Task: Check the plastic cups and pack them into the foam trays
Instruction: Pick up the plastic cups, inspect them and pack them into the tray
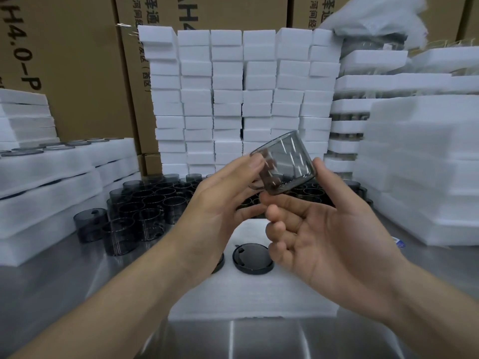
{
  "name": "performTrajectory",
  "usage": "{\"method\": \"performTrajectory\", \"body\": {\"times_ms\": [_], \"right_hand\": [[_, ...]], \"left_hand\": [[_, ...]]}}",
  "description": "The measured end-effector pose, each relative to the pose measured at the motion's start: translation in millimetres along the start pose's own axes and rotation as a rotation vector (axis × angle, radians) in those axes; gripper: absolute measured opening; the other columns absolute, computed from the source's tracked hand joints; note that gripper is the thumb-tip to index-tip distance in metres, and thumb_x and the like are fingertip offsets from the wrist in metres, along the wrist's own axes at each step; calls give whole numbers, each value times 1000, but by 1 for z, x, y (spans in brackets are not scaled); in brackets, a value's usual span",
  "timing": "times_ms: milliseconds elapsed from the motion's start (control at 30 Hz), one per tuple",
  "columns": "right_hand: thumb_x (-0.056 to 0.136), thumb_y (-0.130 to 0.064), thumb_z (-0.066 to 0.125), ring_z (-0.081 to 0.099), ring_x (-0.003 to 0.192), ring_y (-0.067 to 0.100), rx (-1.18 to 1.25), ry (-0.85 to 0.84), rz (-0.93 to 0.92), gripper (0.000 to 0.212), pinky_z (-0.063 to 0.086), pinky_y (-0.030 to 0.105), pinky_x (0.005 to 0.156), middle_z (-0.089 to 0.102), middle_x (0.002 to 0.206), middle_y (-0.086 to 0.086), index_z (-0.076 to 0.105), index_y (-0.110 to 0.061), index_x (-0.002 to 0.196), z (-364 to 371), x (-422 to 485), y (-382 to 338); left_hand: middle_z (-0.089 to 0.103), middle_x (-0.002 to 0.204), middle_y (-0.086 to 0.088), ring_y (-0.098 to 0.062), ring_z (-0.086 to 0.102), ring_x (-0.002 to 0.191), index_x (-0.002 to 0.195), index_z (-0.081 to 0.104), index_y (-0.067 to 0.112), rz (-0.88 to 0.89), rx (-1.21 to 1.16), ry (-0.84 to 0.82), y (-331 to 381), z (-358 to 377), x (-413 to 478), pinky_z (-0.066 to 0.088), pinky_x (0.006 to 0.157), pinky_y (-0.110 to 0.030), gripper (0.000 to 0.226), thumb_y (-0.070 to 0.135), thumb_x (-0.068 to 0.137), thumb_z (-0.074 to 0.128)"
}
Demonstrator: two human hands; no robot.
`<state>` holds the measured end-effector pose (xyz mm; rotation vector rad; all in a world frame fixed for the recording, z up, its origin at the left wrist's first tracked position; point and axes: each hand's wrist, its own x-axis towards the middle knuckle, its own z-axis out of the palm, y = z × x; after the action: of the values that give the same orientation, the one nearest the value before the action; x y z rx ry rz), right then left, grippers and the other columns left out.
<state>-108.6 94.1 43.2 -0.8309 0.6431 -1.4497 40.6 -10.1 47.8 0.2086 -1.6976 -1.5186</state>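
Fingers (255, 161) of the left hand (220, 203) pinch the cup (287, 161) at its rim. The right hand (324, 229) steadies the cup's far side with thumb and forefinger. It is held tilted in the air above the tray (254, 301), seemingly being checked. That tray holds one seated cup (252, 259), with another half hidden. Many loose cups (150, 203) wait on the table (64, 275). With filled trays (64, 161) stacked at the left, much packing looks left.

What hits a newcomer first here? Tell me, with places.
Dead centre, a smoky see-through cup is held up between the left hand and the right hand. Behind it rises a wall of stacked white foam blocks, and below, on the steel table, stands a crowd of loose dark cups.
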Motion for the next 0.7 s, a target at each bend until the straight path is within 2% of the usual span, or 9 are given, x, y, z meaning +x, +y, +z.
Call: {"method": "performTrajectory", "body": {"times_ms": [100, 200, 267, 367, 467, 567, 633, 700], "right_hand": [[90, -73, 60, 73, 72, 17, -94, 14, -7, 71, 59, 28, 65, 77, 90, 8, 83, -7, 105, 1, 1, 2], [84, -68, 73, 79, 94, 22, -210, 121, -129, 67, 62, 30, 65, 80, 112, 9, 76, -13, 122, -1, 3, 3], [80, -59, 77, 77, 112, 19, -342, 168, -239, 64, 61, 26, 70, 78, 125, 2, 71, -23, 132, -3, 4, 4], [83, -38, 80, 74, 119, 17, -399, 165, -332, 56, 60, 25, 71, 77, 129, -1, 66, -23, 136, -6, 4, 5], [84, -34, 80, 77, 110, 18, -388, 163, -366, 52, 59, 25, 69, 77, 127, 2, 69, -21, 133, -8, 4, 5], [90, -48, 73, 76, 90, 17, -253, 111, -269, 46, 59, 27, 67, 78, 124, 3, 79, -20, 126, -5, 2, -1], [95, -56, 62, 74, 77, 18, -84, 87, -150, 60, 59, 29, 63, 79, 111, 7, 77, -8, 129, -4, 1, -5], [97, -60, 55, 70, 69, 18, -15, 87, -73, 69, 57, 29, 59, 76, 94, 9, 72, -2, 130, -6, 0, -6]], "left_hand": [[78, 128, -5, -23, 74, 121, 123, 82, 20, 7, -6, 25, -2, -2, 1, 58, 106, -39, 49, 57, 95, 67], [79, 129, 1, -18, 72, 125, 124, 82, 27, 28, 67, 97, -2, -6, 3, 50, 109, -46, 44, 60, 97, 69], [78, 128, 7, -12, 70, 126, 121, 82, 32, 25, 110, 135, -1, -8, 3, 47, 100, -40, 44, 63, 93, 70], [78, 129, 9, -11, 68, 128, 122, 82, 30, 4, 161, 128, -5, -8, 2, 46, 94, -34, 46, 64, 91, 72], [77, 131, 8, -12, 67, 130, 126, 80, 29, 0, 169, 109, -8, -4, 2, 49, 99, -38, 50, 63, 91, 67], [77, 131, 2, -15, 68, 128, 128, 78, 27, -23, 62, 98, -4, -5, 2, 48, 112, -53, 54, 64, 95, 56], [76, 133, 0, -17, 69, 128, 134, 75, 26, -21, 16, 96, -1, -7, 3, 46, 115, -57, 53, 58, 94, 57], [75, 135, -1, -18, 68, 130, 135, 74, 29, -1, 38, 27, -2, -8, 4, 51, 113, -52, 47, 51, 95, 63]]}}
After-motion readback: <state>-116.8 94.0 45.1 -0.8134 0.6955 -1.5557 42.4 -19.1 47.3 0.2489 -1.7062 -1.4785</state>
